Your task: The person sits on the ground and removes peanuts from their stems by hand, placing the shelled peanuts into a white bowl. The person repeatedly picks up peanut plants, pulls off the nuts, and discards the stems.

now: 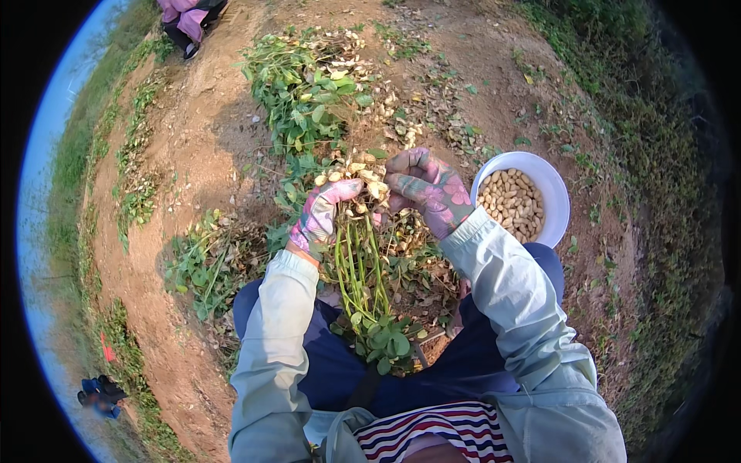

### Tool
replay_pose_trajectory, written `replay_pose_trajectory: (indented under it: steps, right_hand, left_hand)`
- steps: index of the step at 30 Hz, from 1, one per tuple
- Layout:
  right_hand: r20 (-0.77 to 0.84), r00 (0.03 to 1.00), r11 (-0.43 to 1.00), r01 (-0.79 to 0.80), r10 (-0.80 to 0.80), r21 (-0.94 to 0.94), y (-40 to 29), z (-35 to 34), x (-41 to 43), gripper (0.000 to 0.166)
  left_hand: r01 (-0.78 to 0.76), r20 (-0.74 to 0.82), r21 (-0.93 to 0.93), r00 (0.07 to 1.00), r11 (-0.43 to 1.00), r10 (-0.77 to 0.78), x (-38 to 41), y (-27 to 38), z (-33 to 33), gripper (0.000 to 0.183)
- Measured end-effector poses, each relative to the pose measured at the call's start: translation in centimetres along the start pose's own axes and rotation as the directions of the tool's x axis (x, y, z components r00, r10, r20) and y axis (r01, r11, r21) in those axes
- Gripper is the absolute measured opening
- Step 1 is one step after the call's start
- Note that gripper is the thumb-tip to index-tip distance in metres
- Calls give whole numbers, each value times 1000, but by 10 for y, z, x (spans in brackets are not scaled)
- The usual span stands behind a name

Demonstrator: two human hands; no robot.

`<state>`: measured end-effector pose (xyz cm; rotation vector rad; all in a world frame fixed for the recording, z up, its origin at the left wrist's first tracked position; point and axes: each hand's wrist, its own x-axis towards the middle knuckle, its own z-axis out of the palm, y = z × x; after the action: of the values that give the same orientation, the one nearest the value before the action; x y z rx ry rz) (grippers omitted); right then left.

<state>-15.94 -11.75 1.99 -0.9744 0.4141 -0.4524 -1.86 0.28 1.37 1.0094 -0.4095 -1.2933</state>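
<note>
My left hand [321, 215], in a flowered glove, grips an uprooted peanut plant by the top of its green stems [360, 260], just below the roots. The plant hangs upside down, its leaves [385, 341] low between my knees. Pale peanut pods [363, 169] cluster above and beside my left thumb. My right hand [431, 191], gloved alike, has its bent fingertips on the pods at the cluster's right side. Those fingertips partly hide what they pinch. Right of that hand stands a white bucket [558, 197] holding many loose peanuts [512, 205].
Pulled peanut plants [307, 98] lie in a heap ahead on bare soil [197, 133], with more plants [202, 266] at left. Dense weeds [654, 173] border the right side. One person [188, 23] is at the upper left, another [101, 396] at the lower left.
</note>
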Motion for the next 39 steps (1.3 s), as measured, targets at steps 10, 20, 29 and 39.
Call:
replay_pose_trajectory:
  steps: [10,20,29,39]
  right_hand:
    - [227,948,830,306,-221,-467,12,-4,-2,23]
    - [515,837,708,477,-185,-521,-14,2,-17,13]
    - [14,974,714,176,-227,-677,-13,-32,-8,22]
    - [51,933,431,213,-357,-877,-19,-48,-1,16]
  left_hand:
    - [-48,-46,105,998,993,53,0,-1,-21,33]
    - [102,88,128,990,986,-114,-14,3,-29,31]
    - [-313,-23,182,946,932,322,-16,29,-28,43]
    - [-554,-190,610,593,567,783,-163,191,-76,37]
